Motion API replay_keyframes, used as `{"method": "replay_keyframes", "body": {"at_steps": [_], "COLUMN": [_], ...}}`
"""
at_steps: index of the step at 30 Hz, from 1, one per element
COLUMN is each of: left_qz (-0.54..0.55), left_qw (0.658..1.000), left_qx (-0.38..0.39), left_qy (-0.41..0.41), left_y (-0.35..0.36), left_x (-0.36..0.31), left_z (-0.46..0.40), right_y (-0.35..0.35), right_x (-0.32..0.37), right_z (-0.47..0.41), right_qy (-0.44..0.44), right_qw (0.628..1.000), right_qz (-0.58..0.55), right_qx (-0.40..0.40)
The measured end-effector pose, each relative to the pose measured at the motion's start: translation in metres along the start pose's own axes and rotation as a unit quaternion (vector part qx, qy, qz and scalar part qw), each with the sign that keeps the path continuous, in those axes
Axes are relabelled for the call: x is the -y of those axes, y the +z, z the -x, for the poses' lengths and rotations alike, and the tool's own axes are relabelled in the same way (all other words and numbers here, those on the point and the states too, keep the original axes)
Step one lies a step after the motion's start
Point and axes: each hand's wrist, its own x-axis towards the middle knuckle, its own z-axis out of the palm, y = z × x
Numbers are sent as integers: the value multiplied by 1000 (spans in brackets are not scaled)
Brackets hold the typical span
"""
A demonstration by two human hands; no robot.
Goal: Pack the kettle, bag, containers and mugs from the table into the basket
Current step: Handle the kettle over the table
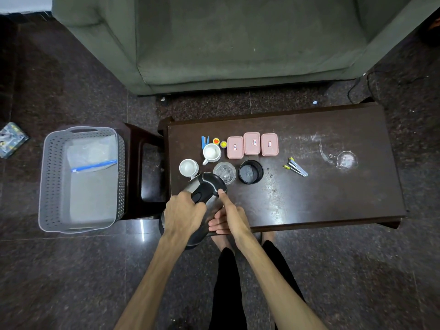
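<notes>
Big green sofa (238, 39) across the top, dark wooden tabletop (333, 198) in front of it, and off its left end the grey perforated basket (45, 177) on the floor, mouth up, within an arm's swing of the table, likely put there so each item travels a short way. Already inside lies the clear zip bag (91, 153) with its blue seal strip, flat against the far half of the basket floor, so one item looks done.

Now the action: the steel electric kettle (209, 184) is up off the tabletop, tipped over at the near left corner, lid end towards the mugs, base hanging out past the table edge. The left hand (183, 216) is wrapped over the black handle, fingers (198, 207) curled tight around it, carrying the weight. The right hand (229, 217) steadies the body from the other side, index finger pressed along the steel up to the lid rim, the rest tucked under. Two hands suggest a heavy, awkward load.

Still waiting: the black round container (250, 172) and clear glass jar (224, 173) just beyond the kettle, three pink lidded containers (252, 145) in a row behind, and two white mugs (210, 153) at the left.
</notes>
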Motion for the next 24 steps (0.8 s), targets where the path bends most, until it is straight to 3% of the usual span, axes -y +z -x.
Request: {"method": "replay_keyframes", "body": {"at_steps": [14, 24], "left_qz": [161, 373], "left_qw": [986, 923], "left_qx": [-30, -98], "left_qy": [30, -8], "left_y": [20, 33], "left_x": [43, 63], "left_z": [7, 37], "right_y": [3, -3], "right_x": [-10, -18], "right_z": [1, 9], "right_qy": [-49, -139], "right_qw": [999, 986], "right_qz": [-15, 69], "right_qx": [5, 66]}}
